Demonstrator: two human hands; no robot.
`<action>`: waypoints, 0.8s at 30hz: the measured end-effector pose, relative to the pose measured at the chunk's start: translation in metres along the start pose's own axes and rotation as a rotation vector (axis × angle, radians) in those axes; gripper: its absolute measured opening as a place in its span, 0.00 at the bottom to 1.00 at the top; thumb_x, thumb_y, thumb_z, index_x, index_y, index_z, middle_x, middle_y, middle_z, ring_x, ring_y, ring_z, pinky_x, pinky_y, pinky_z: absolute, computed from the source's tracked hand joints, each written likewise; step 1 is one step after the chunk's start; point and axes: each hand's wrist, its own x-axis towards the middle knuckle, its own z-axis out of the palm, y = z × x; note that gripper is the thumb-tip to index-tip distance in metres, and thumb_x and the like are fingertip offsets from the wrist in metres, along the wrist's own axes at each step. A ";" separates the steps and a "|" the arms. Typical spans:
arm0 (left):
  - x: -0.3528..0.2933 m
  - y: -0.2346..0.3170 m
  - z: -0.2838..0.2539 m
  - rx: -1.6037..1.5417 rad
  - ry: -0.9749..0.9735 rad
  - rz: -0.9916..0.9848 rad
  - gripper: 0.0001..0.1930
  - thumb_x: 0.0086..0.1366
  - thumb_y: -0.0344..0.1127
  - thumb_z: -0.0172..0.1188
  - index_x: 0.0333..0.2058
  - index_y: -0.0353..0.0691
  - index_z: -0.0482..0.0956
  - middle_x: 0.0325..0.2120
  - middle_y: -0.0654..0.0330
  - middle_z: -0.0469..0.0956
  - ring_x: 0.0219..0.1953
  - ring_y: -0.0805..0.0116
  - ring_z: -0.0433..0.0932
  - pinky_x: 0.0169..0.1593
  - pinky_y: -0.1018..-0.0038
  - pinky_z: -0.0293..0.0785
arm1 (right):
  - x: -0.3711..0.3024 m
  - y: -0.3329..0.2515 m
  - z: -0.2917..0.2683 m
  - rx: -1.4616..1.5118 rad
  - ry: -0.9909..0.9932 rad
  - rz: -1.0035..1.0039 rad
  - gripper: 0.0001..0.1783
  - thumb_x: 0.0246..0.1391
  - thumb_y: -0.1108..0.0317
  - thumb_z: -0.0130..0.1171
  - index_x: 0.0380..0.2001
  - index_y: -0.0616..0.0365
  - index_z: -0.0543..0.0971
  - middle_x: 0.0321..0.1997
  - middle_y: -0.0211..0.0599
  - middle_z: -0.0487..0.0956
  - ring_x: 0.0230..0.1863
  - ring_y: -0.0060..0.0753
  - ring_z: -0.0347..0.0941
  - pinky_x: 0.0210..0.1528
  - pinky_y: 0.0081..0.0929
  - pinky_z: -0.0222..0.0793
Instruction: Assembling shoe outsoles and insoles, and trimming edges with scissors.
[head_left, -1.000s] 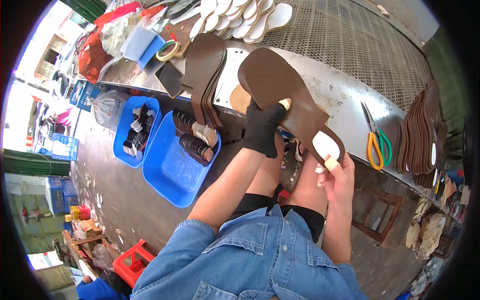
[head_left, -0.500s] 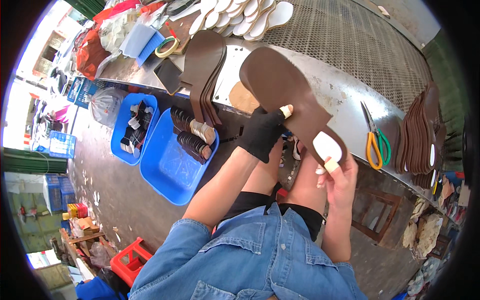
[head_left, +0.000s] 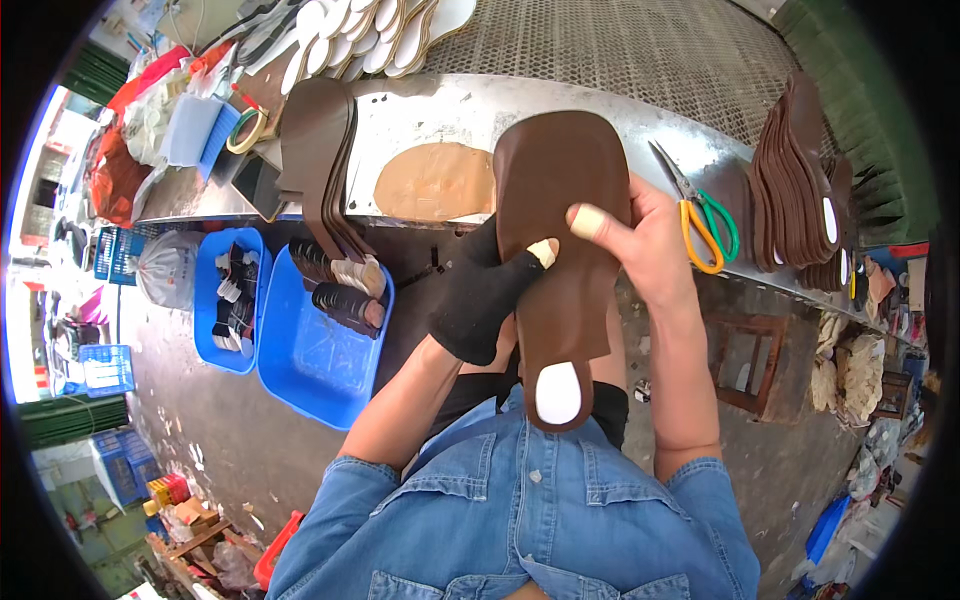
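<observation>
Metal bench (head_left: 455,118), brown insole (head_left: 570,292), white oval patch (head_left: 558,394)

The right hand (head_left: 648,243) has moved up the brown insole (head_left: 562,190).

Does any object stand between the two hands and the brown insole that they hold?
Nothing separate is visible there. The left hand, in a black glove, and the right hand, its thumb wrapped, grip the brown insole, thumbs on its upper face. Fingers beneath are hidden.
</observation>
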 end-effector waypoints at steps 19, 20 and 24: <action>0.005 -0.018 -0.002 0.177 0.050 0.187 0.29 0.60 0.36 0.60 0.56 0.33 0.61 0.52 0.50 0.68 0.52 0.64 0.69 0.51 0.73 0.68 | -0.004 -0.006 0.016 -0.696 0.444 -0.323 0.11 0.40 0.75 0.64 0.31 0.61 0.75 0.26 0.34 0.74 0.25 0.27 0.72 0.29 0.22 0.69; 0.001 -0.012 0.008 0.077 -0.065 0.253 0.29 0.61 0.42 0.59 0.56 0.33 0.62 0.51 0.51 0.70 0.53 0.64 0.69 0.52 0.73 0.67 | -0.005 -0.008 0.026 -0.789 0.425 -0.437 0.13 0.37 0.75 0.64 0.30 0.60 0.75 0.27 0.37 0.73 0.26 0.34 0.73 0.29 0.25 0.69; 0.028 -0.020 -0.009 -0.218 -0.008 0.139 0.18 0.65 0.40 0.53 0.48 0.35 0.71 0.43 0.56 0.75 0.43 0.70 0.75 0.42 0.77 0.72 | -0.024 -0.018 0.050 -1.043 0.027 -0.600 0.18 0.31 0.79 0.65 0.33 0.63 0.77 0.31 0.39 0.74 0.33 0.38 0.74 0.34 0.30 0.69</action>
